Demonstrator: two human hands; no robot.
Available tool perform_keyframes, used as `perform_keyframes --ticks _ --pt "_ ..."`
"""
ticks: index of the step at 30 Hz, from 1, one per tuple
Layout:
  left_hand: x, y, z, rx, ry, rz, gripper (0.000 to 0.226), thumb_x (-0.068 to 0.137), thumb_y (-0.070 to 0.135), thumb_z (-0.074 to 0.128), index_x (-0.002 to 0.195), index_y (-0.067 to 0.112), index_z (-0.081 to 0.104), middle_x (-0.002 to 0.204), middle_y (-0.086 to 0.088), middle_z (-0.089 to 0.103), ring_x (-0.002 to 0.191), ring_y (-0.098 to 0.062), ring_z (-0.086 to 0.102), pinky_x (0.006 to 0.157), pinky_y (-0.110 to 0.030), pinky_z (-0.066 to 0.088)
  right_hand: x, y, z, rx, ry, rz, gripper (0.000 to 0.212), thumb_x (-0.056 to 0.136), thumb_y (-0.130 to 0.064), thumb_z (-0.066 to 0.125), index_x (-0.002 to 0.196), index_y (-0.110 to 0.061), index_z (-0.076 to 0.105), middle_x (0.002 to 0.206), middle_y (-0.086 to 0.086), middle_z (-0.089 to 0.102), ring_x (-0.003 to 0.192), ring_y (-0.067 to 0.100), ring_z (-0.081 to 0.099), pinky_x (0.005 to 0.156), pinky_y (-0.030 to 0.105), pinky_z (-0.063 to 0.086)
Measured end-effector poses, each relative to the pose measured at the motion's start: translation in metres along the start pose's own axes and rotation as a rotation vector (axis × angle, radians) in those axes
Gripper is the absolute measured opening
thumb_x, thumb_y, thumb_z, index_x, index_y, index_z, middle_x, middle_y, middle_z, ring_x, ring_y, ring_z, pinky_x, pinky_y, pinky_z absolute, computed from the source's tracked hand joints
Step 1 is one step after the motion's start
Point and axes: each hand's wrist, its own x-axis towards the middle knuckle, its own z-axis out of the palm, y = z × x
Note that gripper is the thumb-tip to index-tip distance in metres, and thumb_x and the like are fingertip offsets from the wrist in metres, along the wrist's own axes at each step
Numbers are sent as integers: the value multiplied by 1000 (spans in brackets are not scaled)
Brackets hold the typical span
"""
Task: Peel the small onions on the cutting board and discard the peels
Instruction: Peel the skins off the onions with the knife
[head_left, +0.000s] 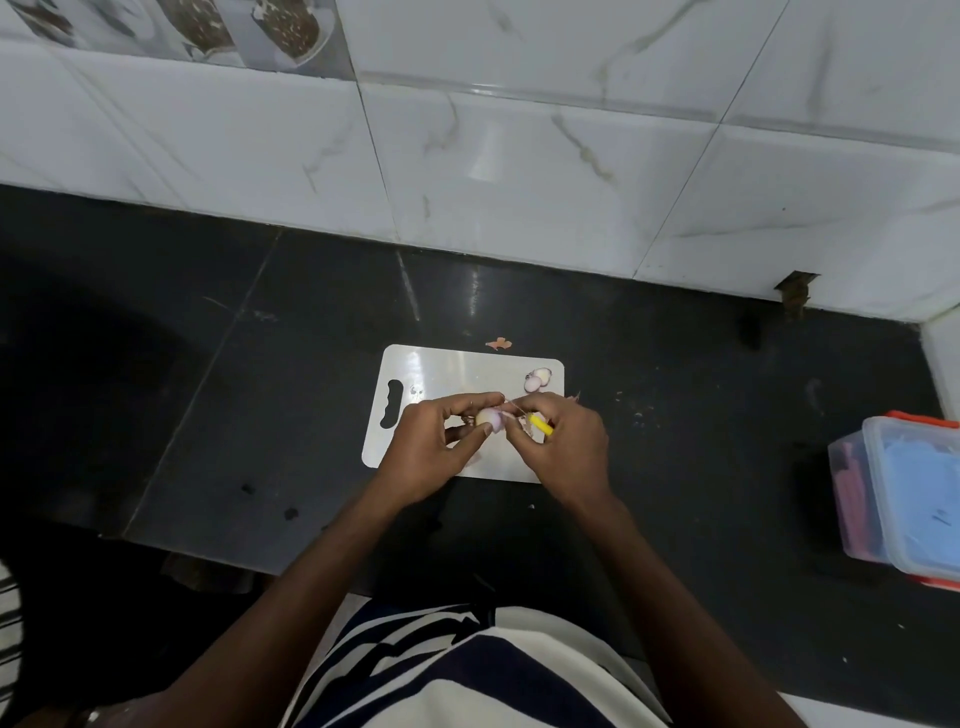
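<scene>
Here, both hands meet over the middle of a white cutting board (457, 374), seen from above. The left hand (431, 441) curls its fingers and thumb around a small onion (489, 418), pale with a purplish side, held just above the board. The right hand (566, 441) grips a tool with a yellow handle (540, 424); its blade is hidden, but it is probably a small knife. The same hand's fingertips appear to pinch a thin strip of peel (511, 402) that stretches across to the onion.

At the board's far right corner lie two or three more small onions (538, 379), pale and seemingly already peeled. A loose scrap of pinkish skin (498, 343) sits on the dark tabletop (675, 415) just beyond the board's far edge, and more small scraps lie off its right edge. A clear plastic container with an orange lid (904, 499) stands well apart to the right. White marbled tiles (519, 156) rise behind.

The risks, as I judge them: the knife sits very close to the left fingertips, so a slip on the smooth onion could nick them. The thin peel may tear short, leaving skin behind. Scraps are already straying onto the tabletop, and no bin is in view for discarding them.
</scene>
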Motion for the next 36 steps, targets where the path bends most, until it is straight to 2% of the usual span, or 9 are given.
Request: perform_keyframes --ticks 4,8,10,14,17,22,25,30,36 --pt "0 3 -9 20 -67 35 31 103 29 77 133 23 75 143 18 70 131 -5 67 100 -27 63 0 -2 -3 -91 -102 -110 21 100 -35 73 119 -31 80 105 -11 81 93 9 72 75 16 50" --pt "3 4 -18 79 -120 110 53 103 33 76 153 32 58 149 15 58 122 -17 70 93 -27 65 -1 -12 -3 -105 -71 -130 28 97 -50 65 110 -31 81 97 -13 80 85 8 71 69 29 58" --pt "4 5 -20 66 -130 137 55 103 32 75 154 29 57 150 14 60 120 -16 73 92 -28 66 -2 -17 -1 -88 -17 -107 38 96 -60 62 106 -29 82 93 -13 80 81 7 70 66 25 55" --pt "4 8 -15 -34 12 14 58 93 37 88 145 29 65 135 17 73 117 -5 75 88 -22 65 -6 -26 7 -113 139 40 26 95 -51 74 106 -29 83 89 -12 81 75 8 71 64 27 57" --pt "-1 2 -6 54 158 -44 48 80 48 96 122 31 79 110 17 81 102 -3 76 86 -12 58 -12 -32 10 -142 198 96 22 91 -43 81 108 -30 83 89 -11 81 76 10 72 64 27 56" --pt "-5 -7 2 -175 146 -136 34 82 49 91 108 28 84 98 12 83 96 -11 78 97 -37 64 -21 -38 8 -65 238 68 20 91 -37 79 106 -25 85 93 -12 82 79 4 72 68 24 56" --pt "-5 -9 1 -164 89 -135 43 83 59 84 114 29 83 105 13 83 105 -10 76 99 -38 64 -27 -39 9 -77 252 56 28 92 -44 70 105 -25 85 94 -14 82 80 2 72 68 27 59" --pt "-1 -15 -12 -140 -93 16 28 97 37 82 123 28 81 116 13 80 115 -10 74 95 -36 67 -24 -33 9 -166 251 147 24 91 -49 78 104 -30 82 89 -14 80 79 6 71 65 30 58" --pt "7 -28 -19 -251 -195 -87 54 96 17 84 146 31 67 129 11 79 126 -9 73 106 -43 61 -19 -34 7 -100 134 137 27 92 -35 79 119 -34 77 103 -16 79 92 5 72 79 33 60"
